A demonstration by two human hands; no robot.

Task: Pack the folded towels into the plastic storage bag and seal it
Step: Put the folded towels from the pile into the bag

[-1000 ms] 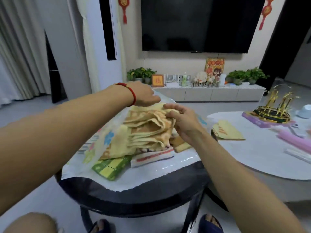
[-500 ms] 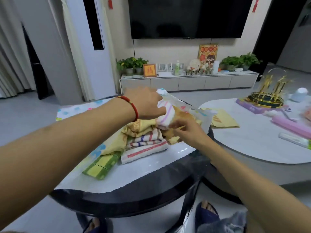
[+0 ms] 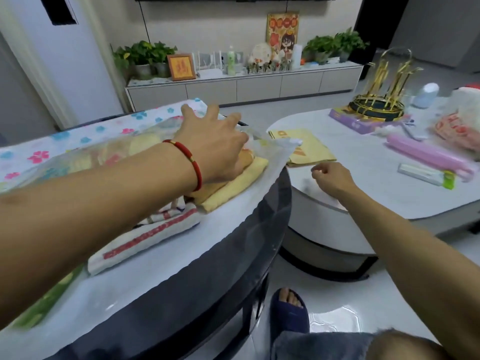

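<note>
A clear plastic storage bag (image 3: 78,141) printed with flowers lies on the dark round table (image 3: 213,271). A stack of folded towels sits at its mouth: a yellow towel (image 3: 233,185), a white towel with red stripes (image 3: 145,237) and a green one (image 3: 46,302). My left hand (image 3: 215,144), with a red cord on the wrist, rests flat on the stack with fingers spread over the bag's upper film. My right hand (image 3: 330,178) hovers over the white table, fingers loosely curled and holding nothing. One more folded yellow towel (image 3: 309,149) lies on the white table beyond it.
The white oval table (image 3: 389,193) at the right carries a pink roll (image 3: 426,154), a white and green box (image 3: 426,175), a gold rack (image 3: 381,97) and a plastic bag (image 3: 462,120). A low TV cabinet (image 3: 244,87) stands behind. My slippered foot (image 3: 288,313) is under the table.
My right hand let go of the stack and moved right, over the white table. My left hand shifted from gripping the bag's edge to lying flat over the towels. The view tilted down.
</note>
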